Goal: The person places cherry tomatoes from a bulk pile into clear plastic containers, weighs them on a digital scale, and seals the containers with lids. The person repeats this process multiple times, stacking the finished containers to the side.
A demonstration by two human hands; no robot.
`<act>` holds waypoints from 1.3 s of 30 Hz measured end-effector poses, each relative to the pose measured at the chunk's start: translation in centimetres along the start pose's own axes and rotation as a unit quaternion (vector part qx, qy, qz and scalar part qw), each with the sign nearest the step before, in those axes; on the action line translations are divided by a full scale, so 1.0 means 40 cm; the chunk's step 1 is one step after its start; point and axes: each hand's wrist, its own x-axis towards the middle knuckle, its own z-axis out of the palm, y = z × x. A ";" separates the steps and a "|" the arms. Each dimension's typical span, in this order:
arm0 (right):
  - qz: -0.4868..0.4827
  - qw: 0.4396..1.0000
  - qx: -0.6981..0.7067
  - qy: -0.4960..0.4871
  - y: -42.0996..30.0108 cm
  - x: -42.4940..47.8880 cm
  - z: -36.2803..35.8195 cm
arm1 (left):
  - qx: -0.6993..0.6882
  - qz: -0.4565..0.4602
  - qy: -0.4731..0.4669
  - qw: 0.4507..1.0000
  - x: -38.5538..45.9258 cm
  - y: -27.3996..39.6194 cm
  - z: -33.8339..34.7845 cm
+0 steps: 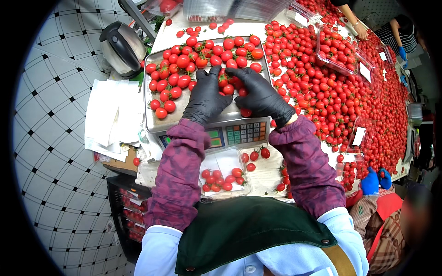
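Both of my hands wear black gloves over the steel pan [221, 116] of a digital scale, which holds many red cherry tomatoes [183, 61]. My left hand [208, 95] and my right hand [261, 94] are cupped towards each other around a small group of tomatoes [228, 89] near the pan's middle. Their undersides are hidden, so how firmly each hand holds them does not show. The scale's keypad [246, 132] faces me. Just below it, an open clear plastic tray [224, 158] contains several tomatoes, with a few loose ones [254, 156] beside it.
A large heap of tomatoes [321, 96] spreads to the right, with filled clear boxes [336, 51] among it. White paper sheets [107, 110] and an electric kettle [122, 48] are at the left. Stacked clear containers [234, 8] stand behind. Co-workers' blue-gloved hands [371, 181] are at the lower right.
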 end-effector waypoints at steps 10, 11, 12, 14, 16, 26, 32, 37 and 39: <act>0.051 0.945 0.323 -0.016 -0.114 -0.013 -0.004 | -0.380 0.013 0.067 0.922 -0.106 -0.038 -0.022; -0.003 0.948 0.318 0.017 -0.120 -0.028 0.025 | -0.383 0.009 0.085 0.920 -0.148 -0.034 -0.029; -0.052 0.966 0.253 0.013 -0.129 -0.044 0.043 | -0.383 0.007 0.102 0.918 -0.198 -0.033 -0.038; -0.057 0.977 0.205 0.017 -0.196 -0.105 0.074 | -0.345 0.000 0.106 0.933 -0.299 -0.043 -0.047; -0.067 0.974 0.215 0.021 -0.209 -0.173 0.137 | -0.345 -0.053 0.070 0.934 -0.391 -0.067 -0.035; -0.019 0.950 0.138 -0.278 -0.204 -0.305 0.160 | -0.378 -0.084 -0.151 0.910 -0.541 -0.114 -0.037; 0.063 0.997 0.031 0.012 -0.128 -0.133 0.005 | -0.201 0.009 0.036 0.979 -0.351 -0.155 -0.145; -0.082 0.971 -0.204 0.098 -0.068 0.140 0.006 | 0.064 0.091 0.226 0.968 -0.074 -0.250 -0.175; -0.078 0.961 -0.254 0.075 -0.047 0.207 0.060 | 0.094 0.063 0.183 0.977 0.001 -0.263 -0.132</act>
